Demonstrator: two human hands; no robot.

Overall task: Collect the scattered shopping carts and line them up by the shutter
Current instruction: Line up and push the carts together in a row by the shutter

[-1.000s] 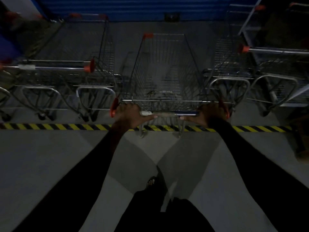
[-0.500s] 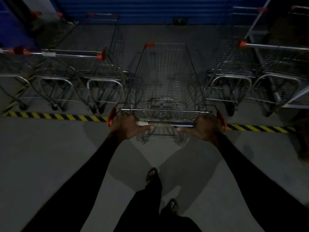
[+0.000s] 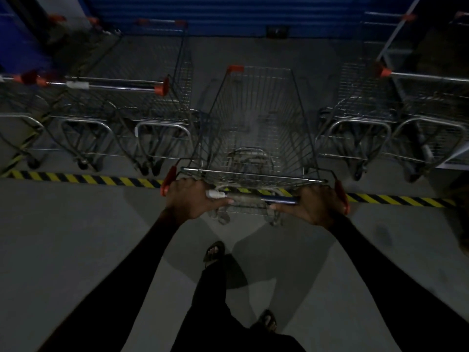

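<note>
Both hands grip the cart's handle (image 3: 253, 198), left hand (image 3: 189, 199) and right hand (image 3: 314, 205) at its ends, so it steers straight. The cart (image 3: 256, 123) sits in the gap between parked carts left (image 3: 142, 97) and right (image 3: 363, 107), nose toward the far shutter (image 3: 228, 13), straddling the striped line (image 3: 83, 178). The gap looks tight.

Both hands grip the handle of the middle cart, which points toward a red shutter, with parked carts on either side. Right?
Not quite: the head view shows the shutter is blue, not red. Left hand and right hand do grip the middle cart handle, parked carts either side.
</note>
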